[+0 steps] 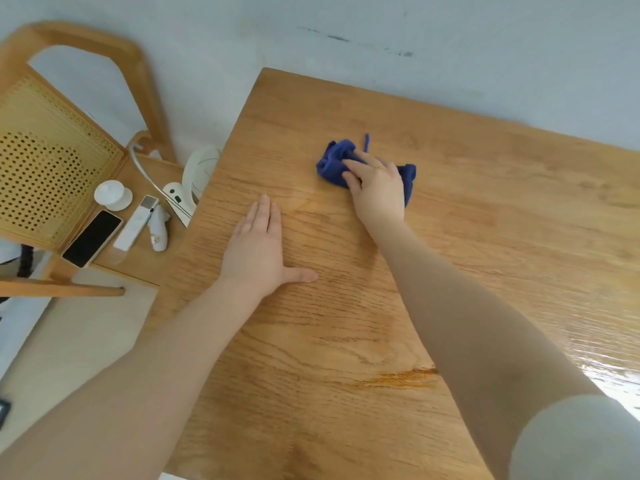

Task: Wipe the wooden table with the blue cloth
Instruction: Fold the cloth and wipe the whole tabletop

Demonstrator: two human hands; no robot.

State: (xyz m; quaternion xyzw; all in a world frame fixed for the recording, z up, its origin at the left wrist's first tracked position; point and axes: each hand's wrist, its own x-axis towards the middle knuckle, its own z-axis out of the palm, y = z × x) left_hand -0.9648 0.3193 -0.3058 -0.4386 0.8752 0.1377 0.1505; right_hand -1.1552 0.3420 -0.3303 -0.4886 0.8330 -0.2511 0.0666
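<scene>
Left hand (258, 244): nearest, flat on the table (485, 220), fingers straight and together, holding nothing.
Right hand (375, 187): far centre, fingers spread, pressing on the cloth (334, 161).
Cloth: bunched under the right palm, long axis left-right, mostly left of the fingers.
Next stroke: probably the right hand's.

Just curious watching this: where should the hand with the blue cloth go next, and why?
Probably a sweep toward the person: the right hand presses the bunched blue cloth near the wooden table's far edge, the left hand lies flat, and an orange streak shows closer in.
</scene>
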